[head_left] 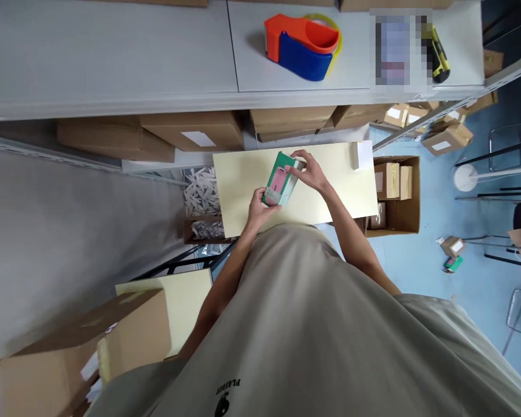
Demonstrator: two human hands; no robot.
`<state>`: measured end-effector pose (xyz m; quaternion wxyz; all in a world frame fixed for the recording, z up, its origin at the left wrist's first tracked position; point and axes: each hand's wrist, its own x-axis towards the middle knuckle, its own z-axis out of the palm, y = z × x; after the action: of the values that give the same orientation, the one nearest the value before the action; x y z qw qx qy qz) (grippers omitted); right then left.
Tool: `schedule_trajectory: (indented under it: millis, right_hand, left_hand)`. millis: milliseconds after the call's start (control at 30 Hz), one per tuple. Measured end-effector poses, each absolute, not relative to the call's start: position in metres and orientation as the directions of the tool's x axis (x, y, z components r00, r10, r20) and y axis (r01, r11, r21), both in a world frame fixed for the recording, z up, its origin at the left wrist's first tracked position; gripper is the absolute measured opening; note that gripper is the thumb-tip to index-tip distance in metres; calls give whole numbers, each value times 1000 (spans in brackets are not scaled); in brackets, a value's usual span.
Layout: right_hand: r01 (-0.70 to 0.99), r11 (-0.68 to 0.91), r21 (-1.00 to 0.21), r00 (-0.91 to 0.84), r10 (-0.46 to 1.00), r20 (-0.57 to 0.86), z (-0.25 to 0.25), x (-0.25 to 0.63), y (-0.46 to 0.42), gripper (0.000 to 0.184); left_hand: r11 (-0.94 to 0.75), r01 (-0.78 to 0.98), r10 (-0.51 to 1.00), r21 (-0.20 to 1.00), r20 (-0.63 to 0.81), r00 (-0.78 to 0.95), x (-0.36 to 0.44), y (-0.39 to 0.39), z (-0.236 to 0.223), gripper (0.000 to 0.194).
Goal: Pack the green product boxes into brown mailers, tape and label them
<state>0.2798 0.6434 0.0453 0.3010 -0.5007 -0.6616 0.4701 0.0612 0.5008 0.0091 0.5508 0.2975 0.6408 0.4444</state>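
Note:
Between my two hands is a small green and white box (279, 180) with a pink picture on its front, tilted above the pale yellow tabletop (330, 197). My left hand (259, 208) grips its lower end, thumb along the bottom edge. At the upper right end, the fingers of my right hand (309, 170) close on the box's top and side. Whether the box's end flap is open I cannot tell. A small white box (363, 155) stands at the far right corner of the tabletop.
A grey shelf (156, 52) above bears an orange and blue tape dispenser (301, 46) and a yellow-black utility knife (439, 58). Cardboard boxes (195, 130) fill the level below. An open carton (414, 197) stands right of the table; another large carton (134, 324) is at lower left.

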Motion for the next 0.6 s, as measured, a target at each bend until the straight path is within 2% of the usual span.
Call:
schedule_trajectory:
  millis: [67,167,233,333,500,600]
  right_hand:
    - [393,73,-916,-272,961,-40,47,268,644,52]
    - [348,97,-933,-298,955,-12,53,255,644,46]
    - [323,107,-940,-334,942,-7,58,250,645,45]
    - [332,118,-936,-363,932,-12,65,245,645,43]
    - [442,117,-890,-314,949,-31,73,239,637,39]
    - [471,108,-875,-278,960,-31,76,232,627,38]
  left_hand:
    - [457,-217,851,862,-495,-176,57,499,11,74]
    - [569,-445,769,692,-639,-12,45,492,13,56]
    - [599,-515,734,613,-678,46,36,488,12,49]
    - [596,-525,730,607,-683,39,26,483,9,51]
    - [578,-476,760,663,-650,18,20,476,6,82]
    - [594,-462,758,659,-651,46,19,474,5,77]
